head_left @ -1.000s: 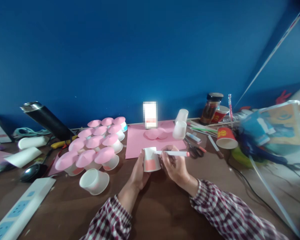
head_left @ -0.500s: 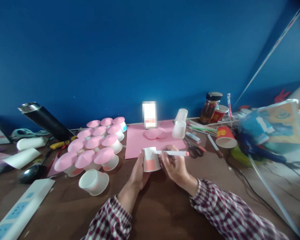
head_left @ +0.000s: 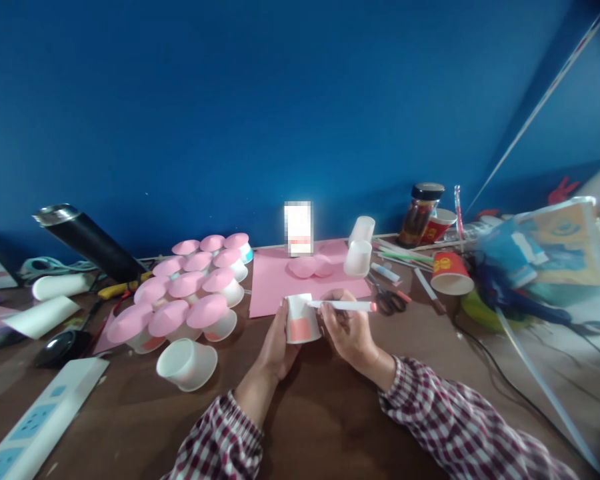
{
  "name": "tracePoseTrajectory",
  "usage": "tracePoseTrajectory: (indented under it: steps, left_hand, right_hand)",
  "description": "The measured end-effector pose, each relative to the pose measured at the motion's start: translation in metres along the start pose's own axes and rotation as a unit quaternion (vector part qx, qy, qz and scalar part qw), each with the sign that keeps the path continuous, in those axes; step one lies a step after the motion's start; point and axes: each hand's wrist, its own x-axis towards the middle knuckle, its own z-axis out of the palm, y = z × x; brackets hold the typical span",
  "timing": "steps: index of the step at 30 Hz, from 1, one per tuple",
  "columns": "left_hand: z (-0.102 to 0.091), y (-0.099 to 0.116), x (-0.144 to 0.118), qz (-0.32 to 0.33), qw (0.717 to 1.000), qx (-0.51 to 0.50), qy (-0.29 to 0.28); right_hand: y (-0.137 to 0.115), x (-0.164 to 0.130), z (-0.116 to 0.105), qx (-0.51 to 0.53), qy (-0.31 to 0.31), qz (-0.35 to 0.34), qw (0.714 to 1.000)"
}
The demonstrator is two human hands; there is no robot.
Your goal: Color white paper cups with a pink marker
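Brown desk: left hand grips pink-patched white cup; right hand grips marker.

A single head-worn camera looks forward and only slightly down over the brown surface, so a blue wall fills the upper half of the frame. The person's left hand and right hand sit low and central, close to the lens, with both checked sleeves entering from the bottom edge. The surface's far edge meets the wall at mid-height, and the wide lens bends the sides
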Motion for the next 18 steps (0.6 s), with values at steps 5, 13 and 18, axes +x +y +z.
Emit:
tracePoseTrajectory:
  steps: [5, 13, 18]
  left_hand:
    - [0.0003, -0.0002, 0.0002, -0.004, 1.0, -0.002, 0.01]
    - [0.0008, 0.0, 0.0008, -0.003, 1.0, -0.003, 0.006]
    - [-0.0004, -0.0003, 0.0014, -0.003, 1.0, 0.001, 0.01]
  right_hand:
    - [0.0003, 0.0002, -0.0005, -0.012, -0.005, 0.0, 1.0]
    - [0.0004, 0.0007, 0.001, -0.012, -0.005, 0.001, 1.0]
    - [-0.0009, 0.0009, 0.0011, -0.013, -0.004, 0.006, 1.0]
